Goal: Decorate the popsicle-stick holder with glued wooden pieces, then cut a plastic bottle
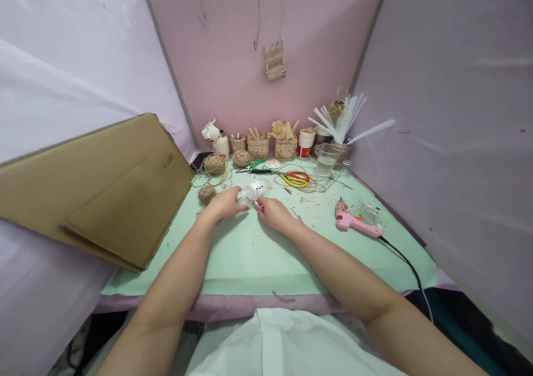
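Observation:
Over the middle of the table, my left hand (227, 202) is closed around one end of a clear plastic bottle (256, 190) with a white printed label. The bottle lies tilted, its other end pointing to the upper right. Against its near side is my right hand (275, 214), fingers curled around a small pink tool (259, 204). Most of that tool is hidden in the fist, so its kind does not show. Just left of my left hand sits a small ball of twine (207, 194).
A pink glue gun (356, 223) with a black cord lies at the right. Behind the bottle are pliers (260, 170), scissors (295, 179) and a cup of liquid (326, 162). Twine balls, stick holders (285, 148) and glue sticks (345, 118) line the back. Cardboard (112, 198) leans at left.

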The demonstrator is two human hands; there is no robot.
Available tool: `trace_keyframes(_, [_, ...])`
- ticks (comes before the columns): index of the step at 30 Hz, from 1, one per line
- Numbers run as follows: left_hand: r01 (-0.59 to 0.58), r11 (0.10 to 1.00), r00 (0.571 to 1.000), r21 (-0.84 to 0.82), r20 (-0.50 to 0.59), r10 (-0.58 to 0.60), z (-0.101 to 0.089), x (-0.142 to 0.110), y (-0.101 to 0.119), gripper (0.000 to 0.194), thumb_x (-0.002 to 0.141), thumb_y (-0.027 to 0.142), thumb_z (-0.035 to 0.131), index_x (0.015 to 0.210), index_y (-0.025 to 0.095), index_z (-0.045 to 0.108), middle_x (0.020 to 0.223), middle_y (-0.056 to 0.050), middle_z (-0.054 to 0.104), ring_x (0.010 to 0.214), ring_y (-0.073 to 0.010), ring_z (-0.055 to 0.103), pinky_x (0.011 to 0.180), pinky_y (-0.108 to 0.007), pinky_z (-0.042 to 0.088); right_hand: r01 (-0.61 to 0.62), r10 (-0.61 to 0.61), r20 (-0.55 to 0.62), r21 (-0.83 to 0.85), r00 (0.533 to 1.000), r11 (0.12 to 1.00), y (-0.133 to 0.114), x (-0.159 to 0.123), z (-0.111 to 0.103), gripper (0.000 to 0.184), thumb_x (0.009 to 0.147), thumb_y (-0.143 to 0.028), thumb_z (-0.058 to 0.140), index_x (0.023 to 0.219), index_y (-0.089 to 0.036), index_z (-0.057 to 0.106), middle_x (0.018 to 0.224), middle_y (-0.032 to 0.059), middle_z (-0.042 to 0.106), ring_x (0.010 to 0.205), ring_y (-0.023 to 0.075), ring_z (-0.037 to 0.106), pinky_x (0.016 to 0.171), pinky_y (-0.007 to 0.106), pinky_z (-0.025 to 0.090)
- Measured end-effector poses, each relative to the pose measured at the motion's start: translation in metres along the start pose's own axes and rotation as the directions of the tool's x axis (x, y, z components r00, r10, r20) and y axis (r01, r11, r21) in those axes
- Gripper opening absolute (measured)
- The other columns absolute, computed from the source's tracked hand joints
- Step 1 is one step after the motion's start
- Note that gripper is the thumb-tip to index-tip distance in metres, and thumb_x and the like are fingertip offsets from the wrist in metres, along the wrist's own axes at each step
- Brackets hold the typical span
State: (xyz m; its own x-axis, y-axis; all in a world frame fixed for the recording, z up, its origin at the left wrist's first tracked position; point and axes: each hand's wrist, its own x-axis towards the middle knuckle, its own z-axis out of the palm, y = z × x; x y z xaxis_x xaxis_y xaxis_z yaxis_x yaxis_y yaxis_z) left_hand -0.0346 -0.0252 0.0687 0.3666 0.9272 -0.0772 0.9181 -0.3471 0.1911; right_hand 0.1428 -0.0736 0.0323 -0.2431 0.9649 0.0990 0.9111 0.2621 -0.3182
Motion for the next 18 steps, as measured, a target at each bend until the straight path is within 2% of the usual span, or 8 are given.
trace_keyframes(5, [-0.001, 0.997, 1.000, -0.073, 0.009, 0.002, 0.000, 0.001, -0.003, 0.055, 0.072, 0.051, 0.061, 0.117, 0.019, 0.055, 0.103, -0.009, 0.070, 0.092, -0.0262, 0.066, 0.073, -0.030, 0.047, -0.010, 0.010, -0.023, 0.026, 1.000, 1.000, 0.001, 0.002, 0.000, 0.029, 0.101, -0.033, 0.034, 0.099, -0.017, 0.058, 0.094, 0.0095, 0.069, 0.079, 0.0177, 0.061, 0.063, 0.026, 0.029])
trace_keyframes(11, [-0.022, 1.000, 0.998, -0.006, -0.065, 0.022, 0.000, 0.000, -0.009, 0.061, 0.073, 0.055, 0.059, 0.119, 0.015, 0.058, 0.119, -0.016, 0.062, 0.116, -0.0323, 0.056, 0.089, -0.034, 0.045, 0.002, 0.001, -0.047, 0.064, 0.999, 0.998, 0.002, -0.006, -0.002, 0.026, 0.099, -0.031, 0.038, 0.098, -0.017, 0.060, 0.092, 0.0084, 0.070, 0.081, 0.0173, 0.061, 0.063, 0.025, 0.029])
trace_keyframes(15, [-0.018, 1.000, 0.997, -0.016, -0.072, 0.017, 0.000, -0.002, -0.008, 0.065, 0.081, 0.052, 0.050, 0.133, 0.013, 0.047, 0.120, -0.016, 0.064, 0.108, -0.0316, 0.062, 0.085, -0.036, 0.046, -0.014, 0.020, -0.075, 0.079, 0.997, 0.997, 0.004, -0.009, -0.003, 0.020, 0.095, -0.025, 0.043, 0.097, -0.017, 0.061, 0.090, 0.0081, 0.070, 0.082, 0.0182, 0.062, 0.064, 0.025, 0.029])
trace_keyframes(18, [-0.014, 1.000, 0.997, 0.014, -0.072, 0.015, 0.002, -0.004, -0.004, 0.062, 0.082, 0.053, 0.049, 0.132, 0.015, 0.048, 0.123, -0.016, 0.063, 0.108, -0.0324, 0.062, 0.081, -0.036, 0.046, -0.018, 0.027, -0.082, 0.106, 0.996, 0.994, 0.005, -0.009, -0.004, 0.020, 0.095, -0.027, 0.044, 0.095, -0.017, 0.062, 0.087, 0.0081, 0.070, 0.080, 0.0188, 0.062, 0.062, 0.025, 0.029])
